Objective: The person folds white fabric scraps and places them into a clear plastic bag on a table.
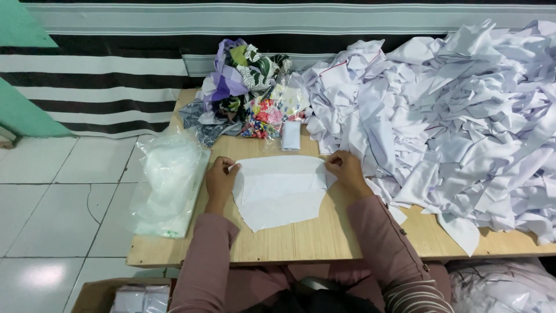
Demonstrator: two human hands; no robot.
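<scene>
A flat white fabric piece (279, 191) with a curved lower edge lies on the wooden table (324, 240) in front of me. My left hand (220, 177) pinches its upper left corner. My right hand (346, 169) grips its upper right corner, next to the big heap of white fabric pieces (457, 116). Both hands hold the top edge stretched flat against the tabletop. My sleeves are dusty pink.
A clear plastic bag of white material (171, 182) lies at the table's left edge. Colourful patterned fabric scraps (249, 87) are piled at the back, with a small white folded piece (291, 136) beside them. A box (136, 295) sits on the tiled floor at lower left.
</scene>
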